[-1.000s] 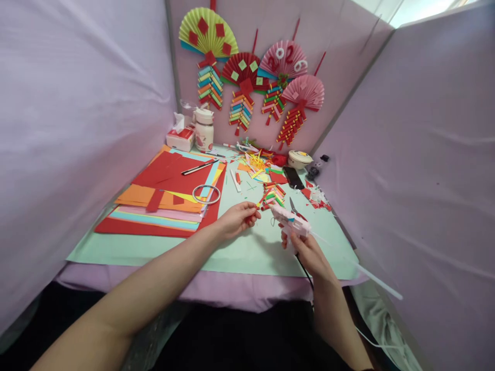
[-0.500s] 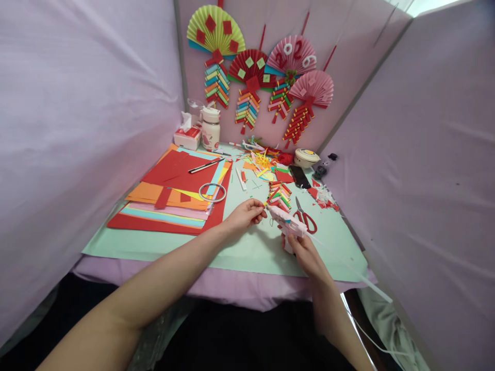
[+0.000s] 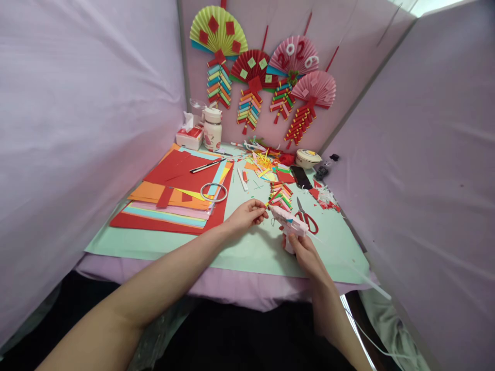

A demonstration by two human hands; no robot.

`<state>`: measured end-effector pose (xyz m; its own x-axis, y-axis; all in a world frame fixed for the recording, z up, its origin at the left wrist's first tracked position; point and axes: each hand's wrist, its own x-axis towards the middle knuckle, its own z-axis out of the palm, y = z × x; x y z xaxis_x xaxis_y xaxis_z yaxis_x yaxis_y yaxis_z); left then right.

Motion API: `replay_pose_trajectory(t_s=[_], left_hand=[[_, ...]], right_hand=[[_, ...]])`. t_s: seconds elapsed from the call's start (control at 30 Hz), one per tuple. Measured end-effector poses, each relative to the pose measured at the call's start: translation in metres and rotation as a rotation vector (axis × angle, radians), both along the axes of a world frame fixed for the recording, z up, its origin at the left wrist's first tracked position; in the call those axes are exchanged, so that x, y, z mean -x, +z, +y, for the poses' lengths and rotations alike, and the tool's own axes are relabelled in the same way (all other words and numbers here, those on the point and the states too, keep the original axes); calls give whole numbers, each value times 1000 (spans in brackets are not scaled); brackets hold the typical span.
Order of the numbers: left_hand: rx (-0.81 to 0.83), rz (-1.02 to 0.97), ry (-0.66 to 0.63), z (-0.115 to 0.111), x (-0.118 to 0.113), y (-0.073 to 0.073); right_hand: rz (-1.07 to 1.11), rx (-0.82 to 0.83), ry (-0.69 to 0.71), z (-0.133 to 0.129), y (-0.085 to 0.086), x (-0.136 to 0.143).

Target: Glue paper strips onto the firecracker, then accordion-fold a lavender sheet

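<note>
My right hand (image 3: 299, 245) is wrapped round the handle of a white and pink glue gun (image 3: 290, 221), whose nozzle points up and left. Just left of the nozzle, the fingers of my left hand (image 3: 253, 212) pinch a small yellow-ended red paper piece (image 3: 267, 204). Behind the nozzle lies a chain of colourful paper rolls (image 3: 284, 191). Red-handled scissors (image 3: 309, 220) rest on the table right of the gun.
Stacked coloured paper (image 3: 176, 172) with a ring (image 3: 213, 192) on it lies left. Behind are paper scraps (image 3: 263, 161), a phone (image 3: 300, 176), a bowl (image 3: 308, 157), a bottle (image 3: 212, 129) and a tissue box (image 3: 189, 138). Fan decorations (image 3: 218, 31) hang on the back wall.
The whole view has shifted slightly, so things appear a little further right. Both hands keep the same holds, with the nozzle still close to the paper piece.
</note>
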<state>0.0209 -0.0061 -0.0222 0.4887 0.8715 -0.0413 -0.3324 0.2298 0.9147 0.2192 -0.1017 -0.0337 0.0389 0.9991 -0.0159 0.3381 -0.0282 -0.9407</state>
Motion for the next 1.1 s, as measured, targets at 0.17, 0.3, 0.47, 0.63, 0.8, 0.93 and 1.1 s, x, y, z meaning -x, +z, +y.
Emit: replay_pose_trajectory(t_s=[0.17, 0.3, 0.47, 0.63, 0.8, 0.93, 1.1], left_hand=[[-7, 17, 5, 0, 0, 0], [-3, 31, 10, -1, 0, 2], [16, 21, 11, -2, 0, 3], [70, -16, -13, -3, 1, 4], [91, -26, -26, -3, 2, 6], [117, -29, -29, -2, 2, 6], [131, -32, -36, -1, 2, 5]], right_hand=[[0, -2, -1, 1, -3, -1], [-7, -12, -13, 1, -3, 0], [-20, 0, -17, 0, 2, 4], [-19, 2, -32, -1, 6, 7], [-10, 3, -16, 0, 4, 7], [-11, -11, -16, 2, -2, 5], [-7, -16, -29, 2, -6, 4]])
